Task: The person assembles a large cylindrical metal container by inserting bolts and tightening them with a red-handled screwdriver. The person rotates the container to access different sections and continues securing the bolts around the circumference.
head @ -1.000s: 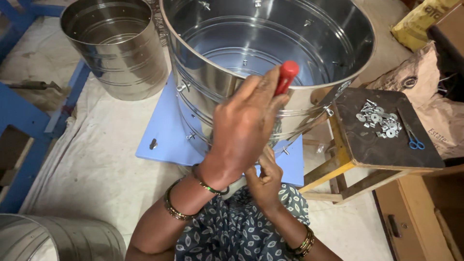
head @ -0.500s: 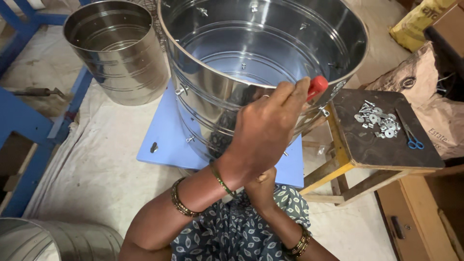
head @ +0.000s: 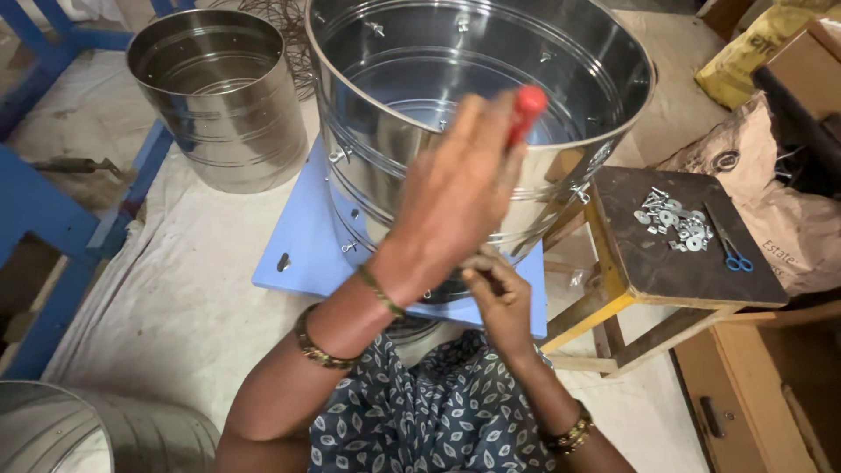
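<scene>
Left hand (head: pixel 455 197), fingers wrapped round a red-handled tool (head: pixel 526 109), reaches over the near rim of the big steel drum (head: pixel 420 61) on its blue board (head: pixel 298 245), while right hand (head: pixel 501 298) pinches something small against the outer wall below, apparently steadying a fastener.

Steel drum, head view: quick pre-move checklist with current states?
1. Left hand has the red-handled tool gripped at the large steel drum's rim: ok.
2. Tool tip seated on a fastener: cannot tell, the hand hides it.
3. Right hand is against the drum's outer wall below the left hand: ok; what its fingers pinch cannot be told.
4. Drum sits on the blue board: ok.
5. Spare washers and screws lie on the wooden stool beside the drum, with blue scissors: ok.
6. Smaller steel drum stands apart from the work: ok.
</scene>
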